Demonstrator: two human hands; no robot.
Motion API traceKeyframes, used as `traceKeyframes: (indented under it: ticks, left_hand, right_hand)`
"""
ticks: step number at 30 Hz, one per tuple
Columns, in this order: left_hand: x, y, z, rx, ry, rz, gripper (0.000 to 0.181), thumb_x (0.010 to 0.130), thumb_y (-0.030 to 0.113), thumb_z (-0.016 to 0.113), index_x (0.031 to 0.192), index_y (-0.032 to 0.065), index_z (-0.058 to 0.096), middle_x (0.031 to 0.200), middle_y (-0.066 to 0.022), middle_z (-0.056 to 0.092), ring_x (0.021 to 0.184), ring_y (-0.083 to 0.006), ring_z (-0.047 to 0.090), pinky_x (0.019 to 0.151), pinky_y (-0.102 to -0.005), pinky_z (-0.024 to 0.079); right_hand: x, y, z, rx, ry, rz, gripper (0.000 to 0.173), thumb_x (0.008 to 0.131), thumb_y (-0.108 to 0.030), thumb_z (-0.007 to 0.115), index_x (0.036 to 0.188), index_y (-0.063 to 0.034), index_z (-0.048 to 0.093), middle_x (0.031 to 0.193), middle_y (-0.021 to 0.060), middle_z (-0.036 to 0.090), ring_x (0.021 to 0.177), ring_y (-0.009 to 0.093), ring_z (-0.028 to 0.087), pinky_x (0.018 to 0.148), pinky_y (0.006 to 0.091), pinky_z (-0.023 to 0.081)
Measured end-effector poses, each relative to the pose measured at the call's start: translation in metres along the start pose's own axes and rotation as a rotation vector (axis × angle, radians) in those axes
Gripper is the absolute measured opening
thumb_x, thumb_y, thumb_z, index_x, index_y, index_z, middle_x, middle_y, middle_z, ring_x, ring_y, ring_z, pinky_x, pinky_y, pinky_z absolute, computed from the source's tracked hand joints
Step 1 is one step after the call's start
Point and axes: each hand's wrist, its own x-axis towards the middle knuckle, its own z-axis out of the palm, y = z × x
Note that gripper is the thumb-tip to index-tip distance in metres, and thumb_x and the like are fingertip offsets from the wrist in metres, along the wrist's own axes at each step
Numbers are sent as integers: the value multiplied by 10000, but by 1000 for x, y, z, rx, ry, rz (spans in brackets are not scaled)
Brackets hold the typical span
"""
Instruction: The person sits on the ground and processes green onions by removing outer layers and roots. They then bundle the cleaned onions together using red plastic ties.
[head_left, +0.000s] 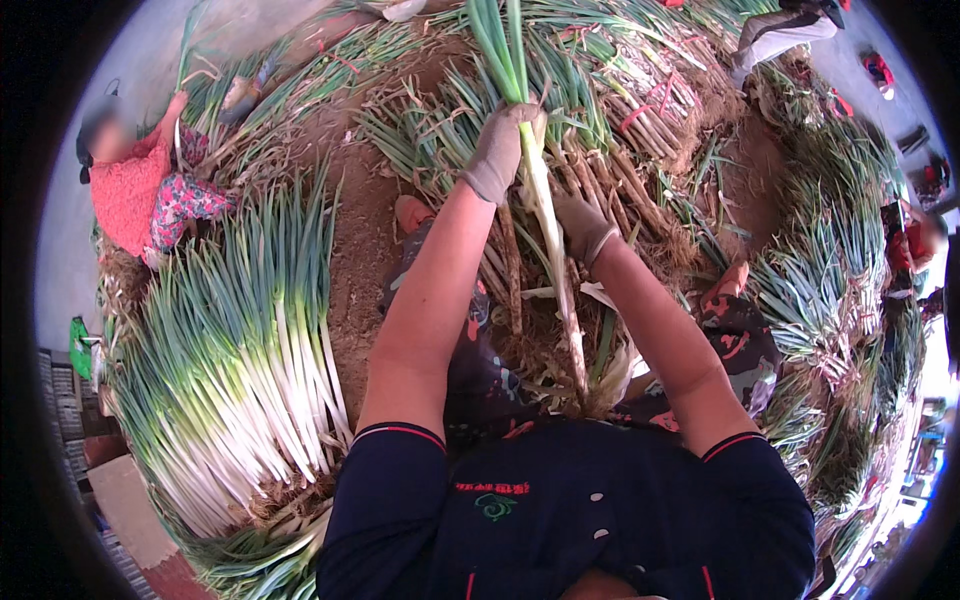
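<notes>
My left hand (504, 154), in a greyish-brown work glove, grips a long green onion (551, 225) where its white shaft meets the green leaves. The stalk hangs down towards my lap, its lower part brownish and its root end low between my legs. Close beside the shaft on the right is my gloved right hand (583, 231), curled, its fingertips hidden, so whether it grips anything is unclear. Under both hands lie unpeeled green onions (592, 180) with brown, dry-skinned shafts. Loose pale husks (615, 375) lie near the root end.
A large row of clean white-shafted green onions (247, 375) lies on the left. Beyond it sits a person in a coral top (131, 195), holding a stalk. Tied bundles (645, 112) lie ahead, more onion piles (817, 300) to the right. Brown soil (364, 247) shows between.
</notes>
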Motion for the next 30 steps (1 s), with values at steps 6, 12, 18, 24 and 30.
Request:
traceKeyframes:
  ticks: [6,12,18,24,30]
  left_hand:
    - [3,21,-11,-417,-134,-181,276,881,192,479,1042,-7,582,933,-166,630,823,-301,618,703,-477,529]
    - [-3,65,-15,-383,98,4,235,835,158,528,981,-23,558,829,-119,559,784,-236,560,729,-428,518]
    - [6,105,-79,-580,237,179,241,867,109,490,1043,-46,435,987,-168,496,867,-286,503,790,-477,507]
    - [11,95,-125,-710,153,88,247,866,102,494,1058,-49,450,973,-193,496,922,-340,512,858,-522,495]
    - [15,93,-152,-613,115,246,367,931,239,497,1158,-36,413,1000,-218,562,963,-347,586,883,-542,516]
  right_hand:
    - [-29,7,43,-426,-319,79,349,708,-156,746,1019,-58,621,1005,132,649,880,328,634,814,380,533]
    - [-119,-14,73,-154,-637,675,310,907,-335,536,1014,-79,674,1046,160,682,953,305,674,786,437,546]
    - [-296,58,110,-338,-934,893,427,902,-377,480,1189,-109,647,1159,142,659,1058,301,641,883,466,497]
    - [-179,47,22,362,-333,926,464,931,-393,524,1226,-41,588,1075,103,669,1020,235,631,895,362,498]
    - [-153,-42,35,1314,-221,708,433,919,-193,636,1292,-2,527,1002,59,634,855,118,584,718,228,471]
